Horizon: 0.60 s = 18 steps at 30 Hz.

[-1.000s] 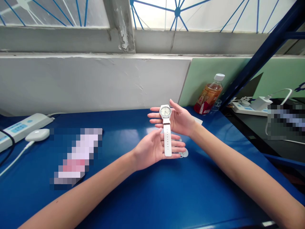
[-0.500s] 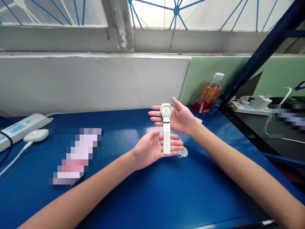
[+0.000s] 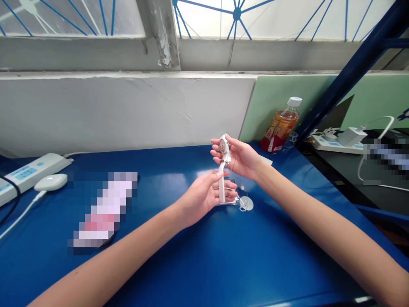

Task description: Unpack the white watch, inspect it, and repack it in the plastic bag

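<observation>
A white wristwatch with a round dial is held tilted on its side over the desk, strap undone. My right hand has its thumb against the top of the watch case, with the fingers behind it. Lower down, my left hand holds the long end of the strap between its thumb and curved fingers. Beneath the left fingertips lies a clear object, mostly hidden, next to a round whitish tag and a small bead chain.
A pixelated flat object lies left on the blue desk. Beyond it are a white power strip and a cabled white case. A drink bottle and a clear cup stand back right, near a blue post.
The watch has turned from dial facing me to sideways. Both hands, lying flat under it before, have curled in, with thumbs now on the case and strap.
</observation>
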### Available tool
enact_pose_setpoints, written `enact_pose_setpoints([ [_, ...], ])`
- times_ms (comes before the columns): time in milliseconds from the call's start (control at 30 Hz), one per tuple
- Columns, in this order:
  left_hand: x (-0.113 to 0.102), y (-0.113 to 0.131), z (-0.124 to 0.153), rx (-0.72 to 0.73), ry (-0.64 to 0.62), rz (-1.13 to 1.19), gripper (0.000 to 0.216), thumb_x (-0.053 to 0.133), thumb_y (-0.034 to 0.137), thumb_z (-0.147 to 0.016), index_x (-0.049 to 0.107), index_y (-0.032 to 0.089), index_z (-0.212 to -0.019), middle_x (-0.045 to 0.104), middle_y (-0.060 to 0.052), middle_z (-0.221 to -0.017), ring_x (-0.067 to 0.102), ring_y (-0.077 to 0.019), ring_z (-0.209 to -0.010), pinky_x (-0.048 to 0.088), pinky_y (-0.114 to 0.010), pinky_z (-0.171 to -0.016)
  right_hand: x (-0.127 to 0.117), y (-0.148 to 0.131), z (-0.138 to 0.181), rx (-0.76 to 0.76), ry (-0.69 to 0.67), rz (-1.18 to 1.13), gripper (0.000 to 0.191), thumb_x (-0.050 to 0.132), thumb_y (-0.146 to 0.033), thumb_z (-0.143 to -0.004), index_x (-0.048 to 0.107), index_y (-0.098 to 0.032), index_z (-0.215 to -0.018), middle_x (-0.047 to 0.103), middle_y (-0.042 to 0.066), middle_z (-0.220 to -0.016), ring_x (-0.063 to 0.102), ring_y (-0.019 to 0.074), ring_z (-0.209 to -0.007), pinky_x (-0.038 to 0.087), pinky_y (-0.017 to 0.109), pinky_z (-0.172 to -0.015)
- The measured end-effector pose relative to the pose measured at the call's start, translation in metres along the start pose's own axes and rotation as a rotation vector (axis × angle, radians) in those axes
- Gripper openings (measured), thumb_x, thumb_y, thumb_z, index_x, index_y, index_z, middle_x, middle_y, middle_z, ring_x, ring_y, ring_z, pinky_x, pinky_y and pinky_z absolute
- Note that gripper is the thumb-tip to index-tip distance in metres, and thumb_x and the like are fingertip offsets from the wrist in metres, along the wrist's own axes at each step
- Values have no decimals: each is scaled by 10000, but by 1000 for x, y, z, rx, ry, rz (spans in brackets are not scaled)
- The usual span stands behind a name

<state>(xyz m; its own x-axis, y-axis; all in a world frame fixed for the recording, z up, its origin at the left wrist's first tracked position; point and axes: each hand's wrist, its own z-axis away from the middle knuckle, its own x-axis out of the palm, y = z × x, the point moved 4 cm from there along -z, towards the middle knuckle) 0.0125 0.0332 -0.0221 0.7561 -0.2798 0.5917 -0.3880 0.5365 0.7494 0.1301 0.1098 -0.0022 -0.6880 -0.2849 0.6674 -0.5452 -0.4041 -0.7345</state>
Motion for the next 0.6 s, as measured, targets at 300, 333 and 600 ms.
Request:
enact_pose_setpoints([
  [300,3,-3,1,2,-88,16,224,490,183,-994,651,38,-1051,731,-164,-922,723,-225,-806,524,-401,-866,3,4,0,-76,-26,92,250,531,-326,-973,705,-149,-950,755,64,-926,714,155,-871,584,264,-807],
  [333,4,-2,1,4,-113,17,219,504,185,-990,660,38,-1037,735,-172,-938,727,-234,-826,520,-409,-881,7,5,1,-33,-81,80,302,461,-328,-999,695,-139,-1025,752,92,-1015,710,174,-927,580,298,-847],
  [600,0,-4,-2,-19,-148,-22,241,507,181,-990,667,20,-1069,719,-245,-1074,711,-314,-1010,486,-487,-976,19,9,10,69,-284,69,348,347,-182,-1009,638,-114,-1188,692,99,-1243,694,171,-1031,574,258,-868],
])
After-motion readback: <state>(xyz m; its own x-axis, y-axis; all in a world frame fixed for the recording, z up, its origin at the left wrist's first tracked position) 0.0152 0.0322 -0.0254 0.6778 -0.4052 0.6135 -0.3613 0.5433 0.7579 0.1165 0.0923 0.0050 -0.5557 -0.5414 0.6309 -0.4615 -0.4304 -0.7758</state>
